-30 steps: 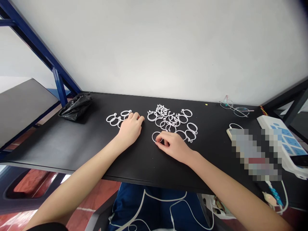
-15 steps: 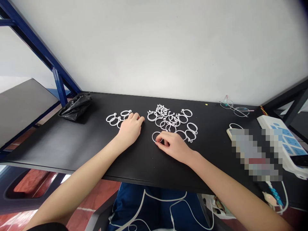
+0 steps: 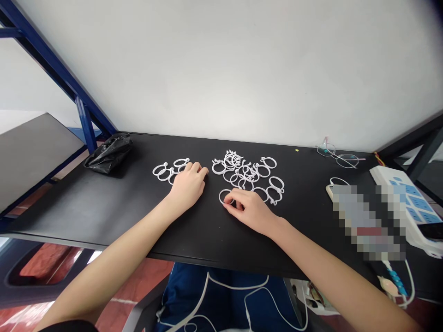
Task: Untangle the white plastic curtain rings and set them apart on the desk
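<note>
White plastic curtain rings with small hooks lie on the black tabletop (image 3: 86, 203) in two groups. My left hand (image 3: 188, 186) rests with curled fingers on and beside the smaller group of rings (image 3: 164, 174), and part of that group is hidden under it. The larger tangled pile of rings (image 3: 238, 173) lies to the right. At the pile's near edge, my right hand (image 3: 247, 210) pinches the lower rim of a single ring (image 3: 221, 196) against the tabletop.
A black plastic bag (image 3: 109, 154) lies at the far left of the table. Eyeglasses (image 3: 341, 157) lie at the back right. A white power strip (image 3: 401, 193) and a pixelated patch (image 3: 368, 221) are at the right. A blue metal frame (image 3: 58, 69) rises at the left.
</note>
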Available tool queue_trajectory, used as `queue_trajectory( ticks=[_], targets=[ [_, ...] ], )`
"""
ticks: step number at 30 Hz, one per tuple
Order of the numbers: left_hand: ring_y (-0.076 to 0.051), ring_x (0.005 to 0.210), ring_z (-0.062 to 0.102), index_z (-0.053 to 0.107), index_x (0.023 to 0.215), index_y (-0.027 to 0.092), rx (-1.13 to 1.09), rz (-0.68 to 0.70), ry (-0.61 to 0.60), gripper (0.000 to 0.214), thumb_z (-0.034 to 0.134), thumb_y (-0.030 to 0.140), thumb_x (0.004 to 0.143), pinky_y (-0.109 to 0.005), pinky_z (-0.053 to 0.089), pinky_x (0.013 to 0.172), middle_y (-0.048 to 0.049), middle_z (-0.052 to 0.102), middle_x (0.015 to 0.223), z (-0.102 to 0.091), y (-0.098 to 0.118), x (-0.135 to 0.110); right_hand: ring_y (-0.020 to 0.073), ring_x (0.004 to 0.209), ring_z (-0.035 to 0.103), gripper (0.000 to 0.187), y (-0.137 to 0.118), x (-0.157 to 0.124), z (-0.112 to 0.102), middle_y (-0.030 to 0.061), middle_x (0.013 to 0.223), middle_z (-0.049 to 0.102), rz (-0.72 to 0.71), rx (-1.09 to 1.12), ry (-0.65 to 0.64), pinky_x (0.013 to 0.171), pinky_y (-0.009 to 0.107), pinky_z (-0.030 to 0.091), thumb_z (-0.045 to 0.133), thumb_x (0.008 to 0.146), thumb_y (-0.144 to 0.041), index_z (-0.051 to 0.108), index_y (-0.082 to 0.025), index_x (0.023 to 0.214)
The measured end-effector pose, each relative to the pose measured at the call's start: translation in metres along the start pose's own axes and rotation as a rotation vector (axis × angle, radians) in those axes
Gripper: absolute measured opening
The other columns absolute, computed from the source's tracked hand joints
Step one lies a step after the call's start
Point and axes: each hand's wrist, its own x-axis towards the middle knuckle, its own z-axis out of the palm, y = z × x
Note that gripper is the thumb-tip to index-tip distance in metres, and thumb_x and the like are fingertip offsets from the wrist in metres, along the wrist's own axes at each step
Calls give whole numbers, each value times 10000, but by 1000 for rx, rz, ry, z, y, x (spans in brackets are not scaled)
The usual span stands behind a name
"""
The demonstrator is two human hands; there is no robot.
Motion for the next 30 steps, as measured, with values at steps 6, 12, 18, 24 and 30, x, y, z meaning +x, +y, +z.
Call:
queue_trajectory(
  ticks=[6,12,18,24,30],
  targets=[
    [-240,937,544,609,1055,151,-106,50,100,254,395,119,921,-296,429,587,-97,603,1002,-3,3,0,94,546,535,127,-1,0,0,14,797,661,-49,23,45,580,240,463,523,932,-165,647,-191,926],
    [-198,960,556,579,1103,165,-423,248,161,248,399,146,934,-272,491,682,-76,615,1034,-8,8,-3,118,605,572,154,2,-2,3,32,820,673,-79,33,166,560,246,479,496,953,-189,647,-199,979],
    [-177,952,592,576,1115,178,-495,402,114,248,415,161,927,-260,512,731,-80,619,1043,-8,12,-6,125,616,593,140,1,-2,2,35,839,675,-117,44,318,510,248,494,508,941,-186,637,-221,983],
    [-167,904,591,624,997,185,-478,442,110,204,432,186,929,-228,483,647,-69,617,966,-5,8,-5,166,784,640,156,1,-1,3,51,889,684,-187,80,337,574,272,560,508,931,-156,637,-225,984],
    [-167,920,582,623,991,183,-491,428,124,150,516,268,928,-220,468,623,-57,618,966,-5,9,-6,163,807,654,163,0,-2,3,46,926,683,-170,114,327,608,273,595,527,921,-152,624,-232,1025]
  ],
)
